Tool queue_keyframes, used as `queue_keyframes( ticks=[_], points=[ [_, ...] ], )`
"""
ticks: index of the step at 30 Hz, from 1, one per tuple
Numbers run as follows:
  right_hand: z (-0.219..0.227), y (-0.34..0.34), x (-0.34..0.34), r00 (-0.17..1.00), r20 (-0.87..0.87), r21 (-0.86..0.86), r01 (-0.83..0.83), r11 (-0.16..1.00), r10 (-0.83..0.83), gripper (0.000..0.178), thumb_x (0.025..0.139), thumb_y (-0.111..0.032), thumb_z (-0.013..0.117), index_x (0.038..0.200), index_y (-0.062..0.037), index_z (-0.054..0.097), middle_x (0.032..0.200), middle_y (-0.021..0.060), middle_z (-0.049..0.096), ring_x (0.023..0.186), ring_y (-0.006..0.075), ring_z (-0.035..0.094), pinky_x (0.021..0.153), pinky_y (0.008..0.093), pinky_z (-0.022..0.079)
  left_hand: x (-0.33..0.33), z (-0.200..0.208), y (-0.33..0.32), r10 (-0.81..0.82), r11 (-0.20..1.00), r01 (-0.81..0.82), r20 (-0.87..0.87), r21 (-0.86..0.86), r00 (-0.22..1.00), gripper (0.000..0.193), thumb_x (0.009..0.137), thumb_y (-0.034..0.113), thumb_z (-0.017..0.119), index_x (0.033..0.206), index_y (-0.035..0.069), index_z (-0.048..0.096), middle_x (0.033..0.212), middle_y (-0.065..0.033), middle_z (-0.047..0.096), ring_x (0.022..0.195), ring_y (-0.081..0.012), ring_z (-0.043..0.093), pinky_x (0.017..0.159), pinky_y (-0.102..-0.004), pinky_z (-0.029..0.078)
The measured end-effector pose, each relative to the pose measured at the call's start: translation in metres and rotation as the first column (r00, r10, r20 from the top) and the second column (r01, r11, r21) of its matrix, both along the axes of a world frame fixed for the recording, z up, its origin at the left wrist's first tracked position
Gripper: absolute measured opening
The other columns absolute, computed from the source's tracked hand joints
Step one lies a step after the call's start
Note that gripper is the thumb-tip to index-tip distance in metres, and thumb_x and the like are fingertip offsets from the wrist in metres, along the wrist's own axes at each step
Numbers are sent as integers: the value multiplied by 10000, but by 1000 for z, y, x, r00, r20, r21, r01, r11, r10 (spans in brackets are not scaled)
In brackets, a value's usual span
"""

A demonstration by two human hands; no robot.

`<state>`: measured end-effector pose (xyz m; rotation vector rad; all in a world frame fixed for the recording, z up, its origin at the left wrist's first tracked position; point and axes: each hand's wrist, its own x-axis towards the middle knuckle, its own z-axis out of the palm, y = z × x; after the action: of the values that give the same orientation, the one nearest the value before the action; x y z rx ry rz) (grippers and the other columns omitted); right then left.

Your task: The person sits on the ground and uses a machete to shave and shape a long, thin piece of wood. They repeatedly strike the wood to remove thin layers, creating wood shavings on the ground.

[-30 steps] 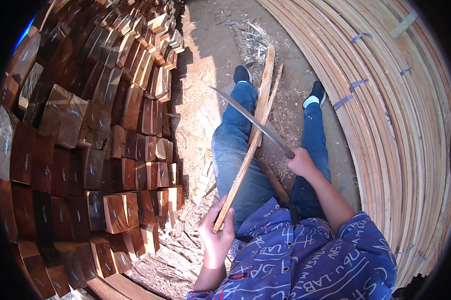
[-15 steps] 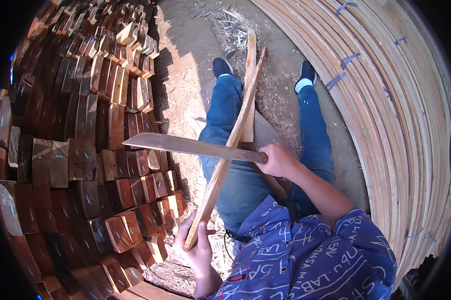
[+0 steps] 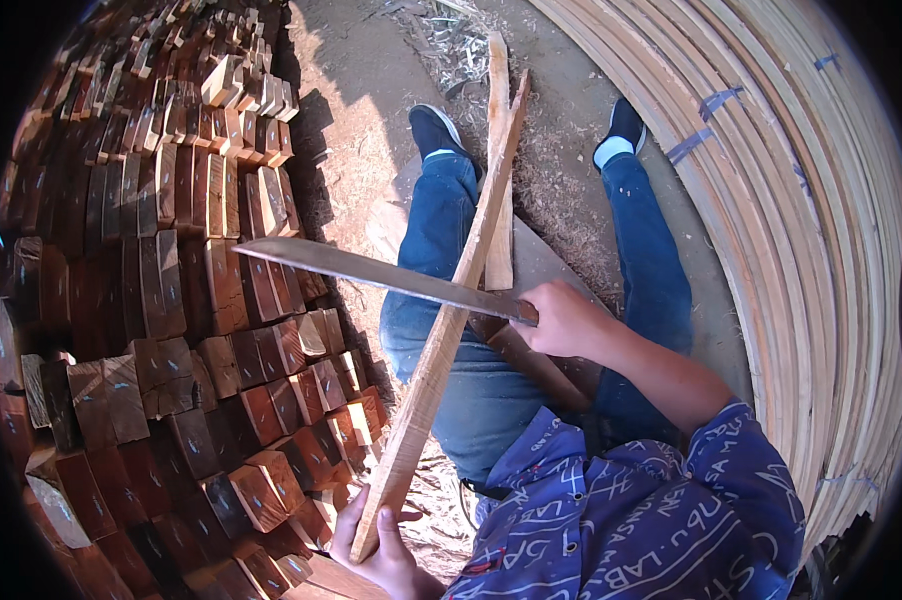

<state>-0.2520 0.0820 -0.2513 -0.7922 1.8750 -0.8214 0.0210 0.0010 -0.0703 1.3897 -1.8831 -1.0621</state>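
Observation:
My right hand [image 3: 563, 318] is wrapped round the handle of a long machete [image 3: 371, 272], its blade reaching left with the tip over the gap beside the wood stack. The blade lies across a long rough wooden strip [image 3: 423, 400], at about its middle; whether it cuts in or only rests there I cannot tell. At the strip's near end, low in the view, my left hand [image 3: 383, 552] grips it between thumb and fingers. The strip slants up and away between my legs. Beneath its far part a second pale board [image 3: 498, 160] shows.
On the left rises a big stack of reddish-brown wood blocks [image 3: 151, 380]. Long pale planks [image 3: 771, 220], tied with bluish straps, curve along the right. Wood shavings [image 3: 456, 45] litter the ground. My legs [image 3: 436, 220] stretch out on both sides of the strip.
My left hand and the strip's near end have moved lower and slightly left. The machete has tilted, its tip now higher and its handle a little lower. The view has shifted slightly.

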Motion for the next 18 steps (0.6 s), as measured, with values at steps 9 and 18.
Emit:
queue_keyframes(
  ticks=[9,18],
  points=[
    [-80,5,-50,994,-32,100,106,989,-104,173,778,-180,671,763,-9,686,675,206,641,658,382,646,627,459,496,-21,23,-5,83,996,-75,218,-46,972,344,883,185,709,1110,-59,624,986,-210,664,752,-252,669,588,-315,555],
    [5,-4,-8,998,55,-90,-5,996,10,155,744,-165,672,787,-16,673,721,219,652,722,404,654,680,473,506,-50,39,-2,70,994,-45,262,-99,963,304,890,164,697,1090,-57,640,983,-179,669,857,-251,664,680,-339,563]
  ],
)
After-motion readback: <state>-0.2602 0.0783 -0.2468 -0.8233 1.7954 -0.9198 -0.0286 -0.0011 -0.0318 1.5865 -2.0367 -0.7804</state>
